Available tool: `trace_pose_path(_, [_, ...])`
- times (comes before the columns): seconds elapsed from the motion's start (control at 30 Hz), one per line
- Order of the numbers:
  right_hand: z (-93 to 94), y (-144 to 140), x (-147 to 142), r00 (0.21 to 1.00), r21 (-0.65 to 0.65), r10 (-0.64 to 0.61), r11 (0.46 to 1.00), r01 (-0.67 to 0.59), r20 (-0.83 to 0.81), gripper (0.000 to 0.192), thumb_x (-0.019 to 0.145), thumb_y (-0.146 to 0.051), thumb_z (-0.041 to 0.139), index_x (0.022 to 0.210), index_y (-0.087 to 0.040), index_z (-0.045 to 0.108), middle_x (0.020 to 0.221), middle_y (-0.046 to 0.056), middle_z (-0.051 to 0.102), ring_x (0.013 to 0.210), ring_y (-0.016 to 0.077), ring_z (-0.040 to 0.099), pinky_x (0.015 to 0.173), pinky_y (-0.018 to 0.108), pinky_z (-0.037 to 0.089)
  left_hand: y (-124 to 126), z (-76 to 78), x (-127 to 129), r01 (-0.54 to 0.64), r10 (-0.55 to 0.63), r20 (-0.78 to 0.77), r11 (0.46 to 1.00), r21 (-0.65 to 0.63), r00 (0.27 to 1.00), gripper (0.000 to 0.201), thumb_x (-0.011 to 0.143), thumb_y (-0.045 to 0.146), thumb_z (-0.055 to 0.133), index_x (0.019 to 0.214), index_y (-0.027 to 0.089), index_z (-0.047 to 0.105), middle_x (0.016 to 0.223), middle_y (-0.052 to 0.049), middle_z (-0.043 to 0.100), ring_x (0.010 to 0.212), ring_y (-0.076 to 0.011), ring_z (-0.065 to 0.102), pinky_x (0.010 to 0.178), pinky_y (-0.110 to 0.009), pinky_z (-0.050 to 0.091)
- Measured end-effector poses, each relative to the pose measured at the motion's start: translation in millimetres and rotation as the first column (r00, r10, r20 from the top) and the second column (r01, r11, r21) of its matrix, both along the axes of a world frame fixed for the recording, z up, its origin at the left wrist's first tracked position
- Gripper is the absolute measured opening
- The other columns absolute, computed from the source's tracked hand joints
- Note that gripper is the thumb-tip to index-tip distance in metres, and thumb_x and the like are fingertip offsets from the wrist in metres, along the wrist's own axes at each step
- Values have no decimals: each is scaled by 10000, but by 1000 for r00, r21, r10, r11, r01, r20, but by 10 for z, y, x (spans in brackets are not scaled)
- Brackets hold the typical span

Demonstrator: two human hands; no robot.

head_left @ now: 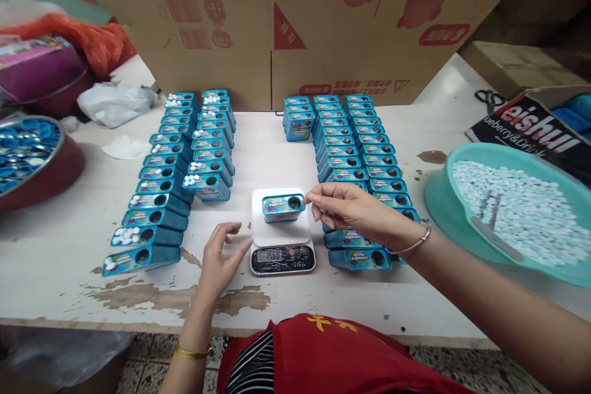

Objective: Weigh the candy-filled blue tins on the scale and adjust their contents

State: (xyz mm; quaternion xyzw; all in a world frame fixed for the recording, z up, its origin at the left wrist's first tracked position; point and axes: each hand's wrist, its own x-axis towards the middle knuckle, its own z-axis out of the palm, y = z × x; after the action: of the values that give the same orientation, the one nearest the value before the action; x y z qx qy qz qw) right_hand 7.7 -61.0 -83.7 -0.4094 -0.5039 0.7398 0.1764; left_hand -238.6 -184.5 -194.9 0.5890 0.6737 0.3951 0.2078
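A blue candy tin (281,217) with a round dark hole in its top stands on the white kitchen scale (263,235). The display reads what looks like 156.0. At the tin's right top corner, the thumb and forefinger of my right hand (344,206) are pinched together against its edge, with the other fingers curled beneath. My left hand (224,258) hangs just left of the scale, fingers curved and thumb apart, holding nothing. Left of it stand rows of similar tins (157,218), many with white candies on their tops. More tins (341,160) without candies on top stand at the right.
A turquoise basin (446,197) full of white candies, with a metal tool (495,212) in it, sits at the right. On the left stands a red bowl (69,163) of blue-and-silver pieces. A large cardboard box (249,18) walls off the back. Scissors (489,98) lie far right.
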Motion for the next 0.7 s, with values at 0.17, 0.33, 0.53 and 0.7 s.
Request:
trace_pose_path(0.17, [-217, -363, -39, 966, -328, -190, 936, 125, -174, 310, 803, -460, 641, 796, -150, 623, 639, -4, 560, 482, 60, 454, 399, 191, 271, 450, 69, 215, 178, -179, 12, 983, 52, 984, 759, 725, 405, 733, 1359, 226, 357, 1314, -125, 511, 1203, -255, 496, 939, -378, 430])
trace_pose_path(0.33, [-449, -703, -126, 859, -603, -464, 756, 257, -217, 299, 838, -410, 605, 906, -120, 631, 704, 32, 588, 564, 91, 543, 451, 189, 368, 749, 256, 376, 369, -358, -108, 923, 109, 927, 335, 794, 271, 628, 1118, 209, 569, 1041, -71, 662, 978, -222, 603, 867, -368, 451])
trace_pose_path(0.53, [-418, -648, -211, 689, -662, -667, 656, 363, -283, 193, 875, -327, 543, 823, -151, 605, 735, 29, 599, 593, 106, 552, 494, 210, 399, 683, 661, 338, 567, -313, -634, 787, 243, 707, 426, 757, 117, 514, 1162, 244, 552, 1133, -73, 662, 969, -223, 597, 952, -450, 353])
trace_pose_path(0.7, [-397, -565, -274, 687, -706, -668, 631, 320, -286, 176, 893, -277, 509, 868, -137, 613, 746, 29, 591, 594, 97, 544, 516, 211, 401, 643, 657, 289, 533, -242, -723, 822, 202, 647, 429, 754, 91, 469, 1150, 232, 556, 1095, -78, 678, 949, -220, 606, 956, -454, 346])
